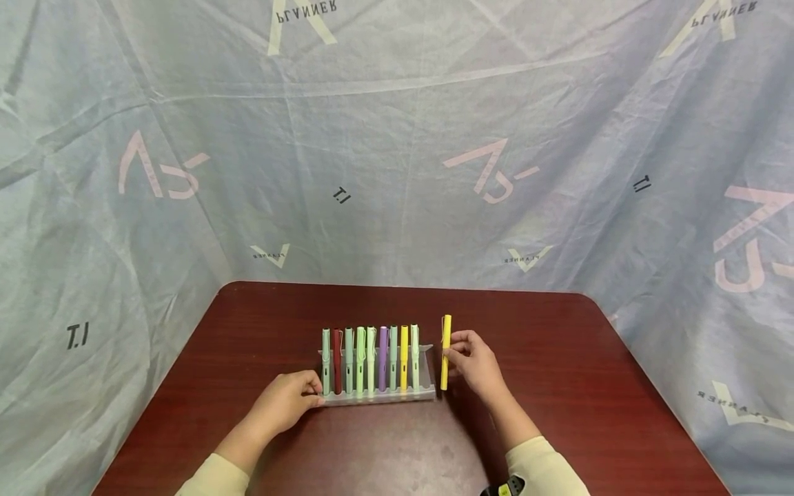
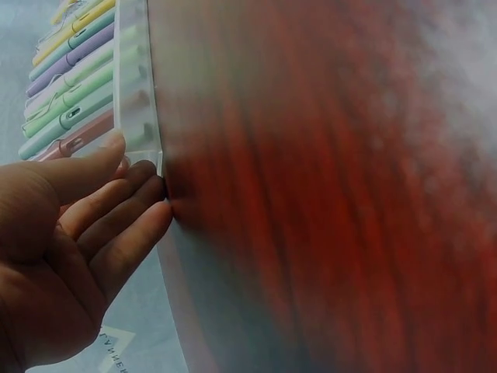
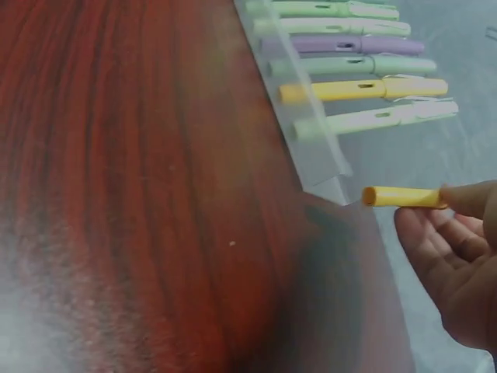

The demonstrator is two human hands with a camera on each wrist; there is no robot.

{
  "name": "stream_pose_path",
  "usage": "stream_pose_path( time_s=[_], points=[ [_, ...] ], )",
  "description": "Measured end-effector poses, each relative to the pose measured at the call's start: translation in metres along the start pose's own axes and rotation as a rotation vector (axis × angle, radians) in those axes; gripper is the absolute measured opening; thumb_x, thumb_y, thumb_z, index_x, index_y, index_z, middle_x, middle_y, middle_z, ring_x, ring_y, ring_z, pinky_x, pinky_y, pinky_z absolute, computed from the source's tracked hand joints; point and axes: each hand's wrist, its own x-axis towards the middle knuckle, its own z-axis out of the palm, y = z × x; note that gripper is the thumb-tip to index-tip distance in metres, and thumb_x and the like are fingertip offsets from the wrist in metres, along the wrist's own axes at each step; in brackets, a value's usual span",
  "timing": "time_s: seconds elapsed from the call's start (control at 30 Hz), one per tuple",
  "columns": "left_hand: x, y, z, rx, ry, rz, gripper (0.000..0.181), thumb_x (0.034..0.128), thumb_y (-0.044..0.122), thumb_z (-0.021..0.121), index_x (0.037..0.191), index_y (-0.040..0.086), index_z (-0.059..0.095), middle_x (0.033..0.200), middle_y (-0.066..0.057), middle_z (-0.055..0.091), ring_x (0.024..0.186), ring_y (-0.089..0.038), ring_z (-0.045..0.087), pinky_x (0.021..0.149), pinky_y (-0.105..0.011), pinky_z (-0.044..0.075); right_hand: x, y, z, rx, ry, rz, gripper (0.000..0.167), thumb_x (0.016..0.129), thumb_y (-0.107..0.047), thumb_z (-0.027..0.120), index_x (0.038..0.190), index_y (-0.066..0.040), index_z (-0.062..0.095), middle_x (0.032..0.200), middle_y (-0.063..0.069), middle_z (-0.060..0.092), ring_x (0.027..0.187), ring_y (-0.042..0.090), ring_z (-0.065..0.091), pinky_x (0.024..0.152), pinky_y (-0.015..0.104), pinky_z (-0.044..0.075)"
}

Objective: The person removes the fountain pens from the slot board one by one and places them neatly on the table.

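Note:
A clear plastic stand [image 1: 397, 397] holds several pens side by side, among them a dark red pen [image 1: 338, 362], a purple pen [image 1: 383, 358] and a yellow pen [image 1: 404, 358]. My left hand [image 1: 282, 403] pinches the stand's left end; in the left wrist view the thumb and fingers of that hand [image 2: 85, 225] are at its corner. Just off the stand's right end, my right hand [image 1: 480, 365] pinches another yellow pen [image 1: 445, 365], held upright. The right wrist view shows this yellow pen [image 3: 400, 197] between the thumb and fingers of my right hand [image 3: 458, 256].
The stand rests on a dark red wooden table [image 1: 384, 448]. Grey printed cloth [image 1: 397, 207] hangs behind the table and along both sides. A dark device with a yellow patch [image 1: 510, 488] is at my right wrist.

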Motion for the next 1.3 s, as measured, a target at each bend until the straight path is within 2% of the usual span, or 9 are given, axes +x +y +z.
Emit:
stream_pose_path(
  time_s=[0.27,0.47,0.97,1.3],
  points=[
    [0.000,0.002,-0.002,0.005,-0.004,-0.002,0.017,0.0839,0.020,0.077,0.082,0.024,0.061,0.075,0.014,0.063,0.067,-0.007,0.052,0.067,-0.032,0.044,-0.003,0.014,0.009,-0.133,-0.080,0.034,0.027,0.087,-0.004,0.071,0.111,-0.003,0.058,0.082,0.009,0.065,0.065,0.024,0.065,0.058,0.037,0.057],
    [-0.001,0.003,-0.002,0.009,-0.004,-0.003,0.017,0.0835,0.020,0.077,0.081,0.024,0.061,0.074,0.014,0.064,0.067,-0.007,0.052,0.067,-0.032,0.044,-0.003,0.019,0.014,-0.228,-0.110,0.037,0.025,0.087,-0.004,0.070,0.109,-0.002,0.059,0.083,0.010,0.065,0.063,0.021,0.064,0.055,0.035,0.056],
    [0.001,0.000,-0.001,0.036,-0.005,0.004,0.017,0.0830,0.022,0.078,0.082,0.025,0.061,0.076,0.014,0.065,0.068,-0.006,0.054,0.067,-0.033,0.045,-0.001,0.019,0.021,-0.289,-0.144,0.050,0.023,0.087,-0.003,0.068,0.108,0.000,0.060,0.086,0.010,0.064,0.065,0.020,0.065,0.056,0.034,0.056],
    [0.001,0.001,-0.002,0.036,-0.014,-0.011,0.016,0.0836,0.022,0.078,0.082,0.025,0.062,0.077,0.014,0.066,0.069,-0.006,0.054,0.068,-0.033,0.045,-0.001,0.017,0.020,-0.348,-0.159,0.058,0.018,0.090,-0.007,0.066,0.107,-0.001,0.062,0.087,0.011,0.064,0.056,0.019,0.063,0.050,0.031,0.054]
  ],
)
